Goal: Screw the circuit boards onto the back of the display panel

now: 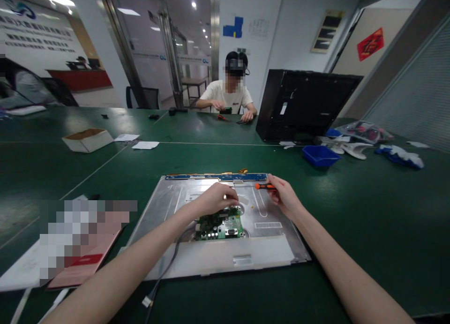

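Note:
A silver metal display panel [274, 211] lies flat on the green table in front of me. Along its far edge runs a narrow blue circuit strip [225, 177]. My right hand [284, 195], over the panel's far right part, is closed round a screwdriver [265, 186] with an orange and black handle. Its thin shaft points left. Just beyond the green circuit board [221, 225], my left hand [218, 196] has its fingers bent together in a pinch; what they hold, if anything, is hidden. A dark cable [172, 258] runs from the board's left side past the panel's near edge.
A black monitor [305, 103] stands at the back right, behind a blue tray [320, 156]. An open cardboard box [87, 141] and papers [146, 146] lie at left. Nearer is a pink folder [84, 263]. Across the table [211, 146] a person [228, 96] handles small parts.

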`<state>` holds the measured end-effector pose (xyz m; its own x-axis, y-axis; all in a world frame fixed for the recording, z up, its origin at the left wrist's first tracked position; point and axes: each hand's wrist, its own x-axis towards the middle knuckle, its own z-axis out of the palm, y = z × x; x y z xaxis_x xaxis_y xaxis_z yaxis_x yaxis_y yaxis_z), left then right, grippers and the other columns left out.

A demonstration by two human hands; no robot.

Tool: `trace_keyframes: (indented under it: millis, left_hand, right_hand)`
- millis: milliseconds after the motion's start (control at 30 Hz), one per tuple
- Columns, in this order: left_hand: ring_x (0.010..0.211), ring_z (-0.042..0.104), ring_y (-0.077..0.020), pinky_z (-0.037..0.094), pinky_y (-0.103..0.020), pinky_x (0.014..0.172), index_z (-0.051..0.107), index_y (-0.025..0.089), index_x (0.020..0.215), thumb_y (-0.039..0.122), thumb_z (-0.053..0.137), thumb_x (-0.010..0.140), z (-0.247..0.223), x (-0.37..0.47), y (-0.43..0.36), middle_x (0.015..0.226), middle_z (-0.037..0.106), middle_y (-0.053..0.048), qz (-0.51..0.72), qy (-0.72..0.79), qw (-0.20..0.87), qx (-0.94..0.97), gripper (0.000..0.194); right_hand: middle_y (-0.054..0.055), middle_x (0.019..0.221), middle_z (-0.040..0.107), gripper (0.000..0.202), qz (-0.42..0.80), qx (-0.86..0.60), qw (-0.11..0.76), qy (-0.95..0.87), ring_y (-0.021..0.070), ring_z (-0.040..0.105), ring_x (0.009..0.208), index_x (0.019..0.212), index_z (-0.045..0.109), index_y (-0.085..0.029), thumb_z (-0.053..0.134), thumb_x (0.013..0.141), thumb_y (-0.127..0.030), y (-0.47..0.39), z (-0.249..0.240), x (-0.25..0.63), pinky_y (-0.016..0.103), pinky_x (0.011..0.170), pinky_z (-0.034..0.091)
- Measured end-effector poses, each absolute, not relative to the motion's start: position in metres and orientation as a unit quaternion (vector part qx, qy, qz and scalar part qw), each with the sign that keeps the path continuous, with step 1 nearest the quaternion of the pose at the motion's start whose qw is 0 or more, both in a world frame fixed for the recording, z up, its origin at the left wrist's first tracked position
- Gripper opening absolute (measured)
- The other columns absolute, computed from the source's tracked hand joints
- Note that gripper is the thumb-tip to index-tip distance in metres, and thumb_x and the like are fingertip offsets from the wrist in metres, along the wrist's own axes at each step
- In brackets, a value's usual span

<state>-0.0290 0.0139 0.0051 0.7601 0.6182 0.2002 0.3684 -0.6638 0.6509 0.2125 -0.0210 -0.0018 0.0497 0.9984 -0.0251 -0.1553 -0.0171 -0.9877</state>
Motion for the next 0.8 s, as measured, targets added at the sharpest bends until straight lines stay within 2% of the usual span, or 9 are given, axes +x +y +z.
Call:
trace_keyframes:
  millis: [233, 400, 800]
  left_hand:
    - [0.075, 0.061, -0.0147, 0.043, -0.023, 0.071, 0.07, 0.018, 0.085, 0.019, 0.061, 0.083, 0.002, -0.027, 0.011, 0.082, 0.07, -0.003, 0.209, 0.253, 0.301, 0.896, 0.009]
    - [0.07, 0.061, -0.0145, 0.044, -0.023, 0.065, 0.067, 0.016, 0.087, 0.016, 0.065, 0.079, -0.004, -0.025, 0.008, 0.078, 0.069, -0.002, 0.193, 0.285, 0.313, 0.885, 0.008]
    - [0.071, 0.06, -0.0138, 0.042, -0.021, 0.066, 0.07, 0.014, 0.083, 0.014, 0.065, 0.078, -0.001, -0.023, 0.008, 0.078, 0.069, -0.003, 0.169, 0.261, 0.282, 0.908, 0.007]
  right_hand:
    - [-0.009, 0.051, 0.044, 0.035, 0.528, -0.484, 0.542, -0.44, 0.0046, 0.033, 0.036, 0.076, 0.049, -0.022, 0.067, 0.073, -0.051, -0.02, -0.009, 0.208, 0.017, 0.032, 0.023]
    - [-0.008, 0.053, 0.048, 0.033, 0.533, -0.487, 0.53, -0.444, 0.0044, 0.034, 0.037, 0.078, 0.049, -0.022, 0.067, 0.073, -0.049, -0.02, -0.014, 0.206, 0.016, 0.031, 0.023]
    - [-0.008, 0.05, 0.048, 0.033, 0.525, -0.487, 0.521, -0.465, 0.0041, 0.034, 0.035, 0.077, 0.051, -0.021, 0.067, 0.071, -0.049, -0.017, -0.019, 0.204, 0.015, 0.029, 0.023]
